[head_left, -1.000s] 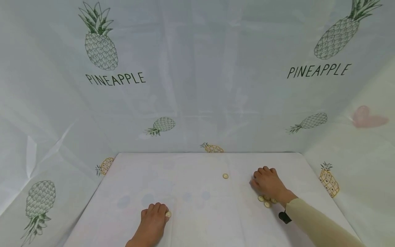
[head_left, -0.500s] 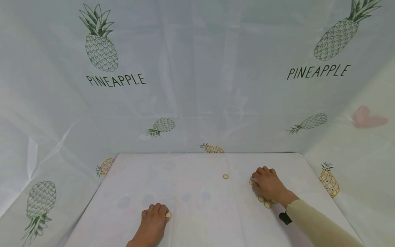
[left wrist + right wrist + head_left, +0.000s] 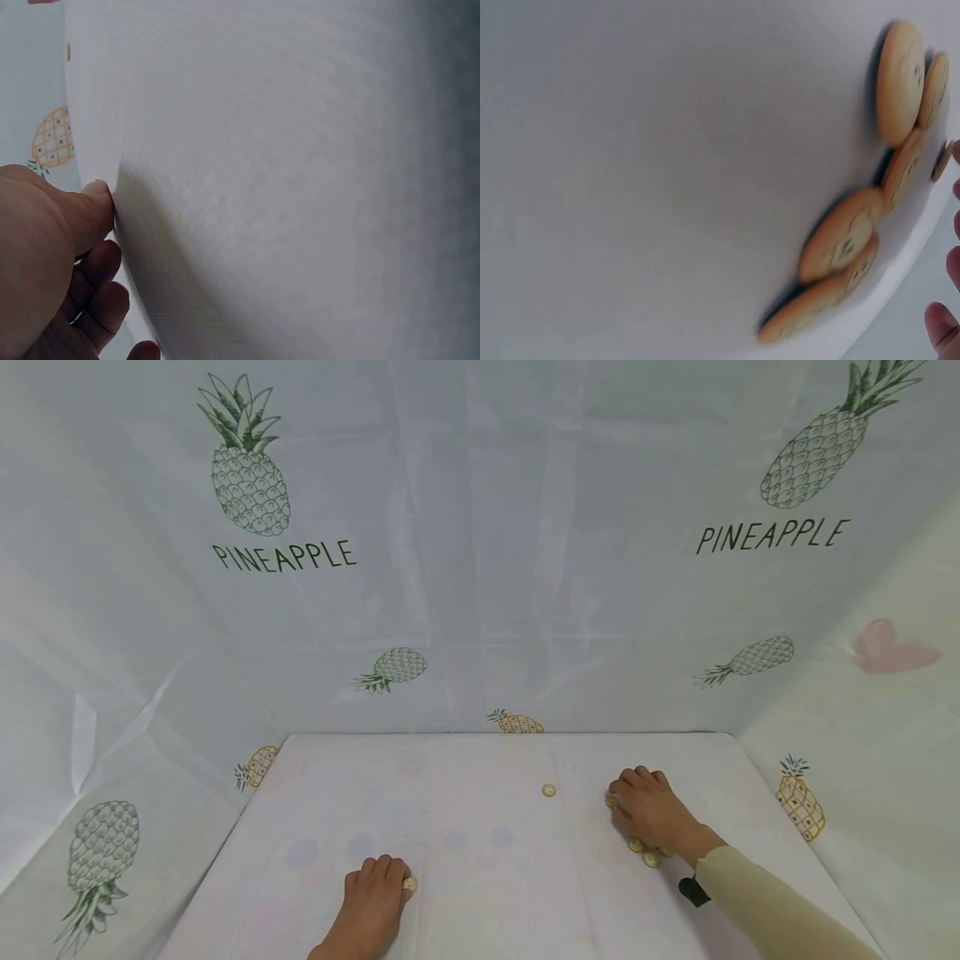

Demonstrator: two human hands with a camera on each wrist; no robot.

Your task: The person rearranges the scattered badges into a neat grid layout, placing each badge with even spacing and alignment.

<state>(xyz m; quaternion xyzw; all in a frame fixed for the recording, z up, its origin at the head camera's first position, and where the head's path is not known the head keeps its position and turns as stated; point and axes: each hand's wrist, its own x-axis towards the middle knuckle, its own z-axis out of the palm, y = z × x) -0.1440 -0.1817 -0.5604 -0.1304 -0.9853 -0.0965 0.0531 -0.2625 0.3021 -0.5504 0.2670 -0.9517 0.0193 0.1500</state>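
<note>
My left hand (image 3: pixel 367 902) rests low on the white table, its fingers curled and pinching a pale wooden button (image 3: pixel 410 883) at the tips. In the left wrist view, the thumb (image 3: pixel 94 206) presses close to the cloth and the button is hidden. Over at the right, my right hand (image 3: pixel 652 810) holds another button (image 3: pixel 611 801) between thumb and fingertips, low against the table. Beneath that palm lie several more buttons (image 3: pixel 650 858), partly covered. In the right wrist view, these buttons (image 3: pixel 845 240) are round, tan and marked with dark lines, some overlapping.
A single button (image 3: pixel 549 790) lies apart, left of my right hand. The white-clothed table (image 3: pixel 480 910) ends at a back edge, where a curtain (image 3: pixel 480 568) printed with pineapples hangs. Similar sheets close in both sides. A dark item (image 3: pixel 693 892) sits at my right wrist.
At my right fingertips a button has come into sight, and that hand has shifted very slightly left. My left hand and the lone button stay put.
</note>
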